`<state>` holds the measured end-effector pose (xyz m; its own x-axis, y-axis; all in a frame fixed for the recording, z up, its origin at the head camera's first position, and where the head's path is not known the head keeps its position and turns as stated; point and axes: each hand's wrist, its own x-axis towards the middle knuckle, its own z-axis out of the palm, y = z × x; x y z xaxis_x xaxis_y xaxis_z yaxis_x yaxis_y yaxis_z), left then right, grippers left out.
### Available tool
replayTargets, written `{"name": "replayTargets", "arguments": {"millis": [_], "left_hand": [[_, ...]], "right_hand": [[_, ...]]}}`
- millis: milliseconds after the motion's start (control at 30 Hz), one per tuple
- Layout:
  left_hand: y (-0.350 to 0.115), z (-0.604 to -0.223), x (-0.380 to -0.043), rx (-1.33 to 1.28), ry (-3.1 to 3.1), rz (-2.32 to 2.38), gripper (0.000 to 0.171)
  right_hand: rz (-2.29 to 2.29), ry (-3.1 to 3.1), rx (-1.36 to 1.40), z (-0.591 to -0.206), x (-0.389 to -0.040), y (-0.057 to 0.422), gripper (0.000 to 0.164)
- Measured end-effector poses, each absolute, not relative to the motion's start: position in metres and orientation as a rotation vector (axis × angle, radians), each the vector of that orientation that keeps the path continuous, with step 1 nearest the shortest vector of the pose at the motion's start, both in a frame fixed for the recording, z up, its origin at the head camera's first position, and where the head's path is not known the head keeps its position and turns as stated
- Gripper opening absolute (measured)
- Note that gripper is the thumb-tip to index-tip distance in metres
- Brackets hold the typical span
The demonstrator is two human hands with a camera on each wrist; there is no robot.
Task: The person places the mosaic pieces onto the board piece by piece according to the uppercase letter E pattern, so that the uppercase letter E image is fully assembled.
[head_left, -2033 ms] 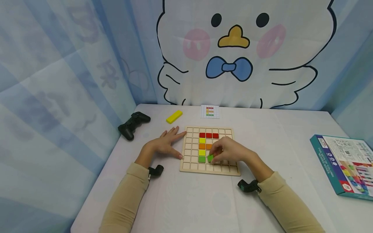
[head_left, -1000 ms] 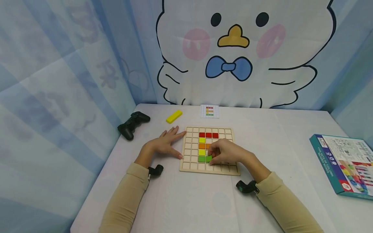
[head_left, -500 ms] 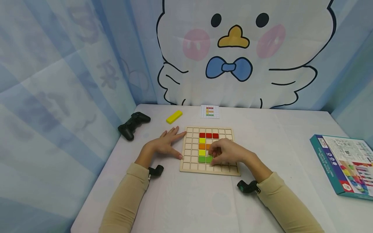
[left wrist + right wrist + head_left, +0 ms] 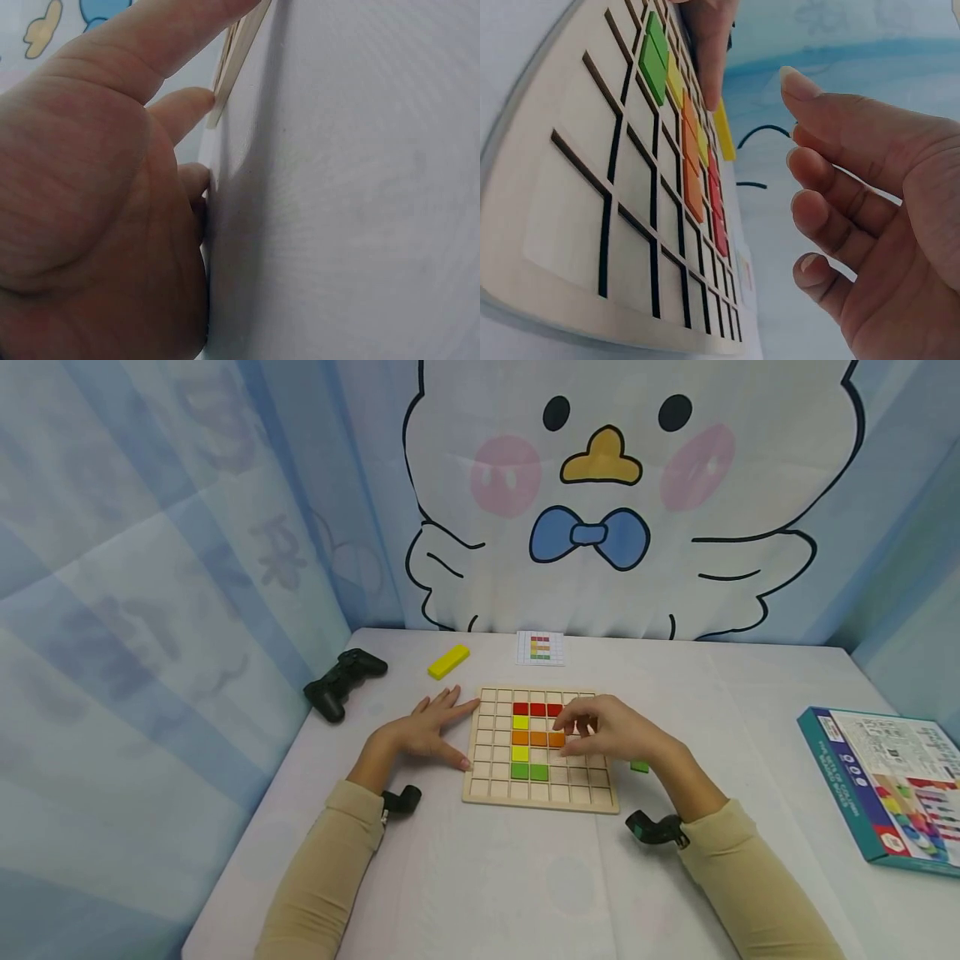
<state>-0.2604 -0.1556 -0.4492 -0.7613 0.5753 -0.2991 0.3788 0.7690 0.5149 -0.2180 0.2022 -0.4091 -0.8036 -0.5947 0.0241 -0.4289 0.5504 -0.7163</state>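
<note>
A wooden grid board (image 4: 491, 760) lies on the table, holding a row of red tiles (image 4: 537, 709), a row of orange tiles (image 4: 538, 738), two yellow tiles (image 4: 521, 722) and two green tiles (image 4: 538, 772) side by side. My left hand (image 4: 429, 728) rests flat with spread fingers, thumb and index touching the board's left edge. Over the right part of the board hovers my right hand (image 4: 618, 731), its fingers loosely bent with nothing between them, as the right wrist view also shows. Just right of the board another green piece (image 4: 639, 767) is partly hidden by my right wrist.
A yellow bar (image 4: 448, 662) and a black game controller (image 4: 345, 682) lie at the back left. Behind the board is a small pattern card (image 4: 540, 648) with coloured squares. A flat teal-edged box (image 4: 888, 793) lies at the right, and a printed curtain hangs behind the table.
The right hand set a green tile into the bottom coloured row beside the first, let go, and moved up and to the right. The left hand has stayed put.
</note>
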Motion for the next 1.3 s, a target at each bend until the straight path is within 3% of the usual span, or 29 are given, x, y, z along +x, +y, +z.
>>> {"name": "replayTargets", "arguments": {"millis": [800, 1300], "left_hand": [[-0.156, -0.449, -0.260, 0.709, 2.529, 0.580, 0.114], [-0.156, -0.450, -0.260, 0.720, 2.522, 0.589, 0.115]], "right_hand": [[-0.998, 2.669, -0.706, -0.395, -0.225, 0.265, 0.037], [-0.914, 2.480, -0.594, -0.407, -0.229, 0.294, 0.038]]}}
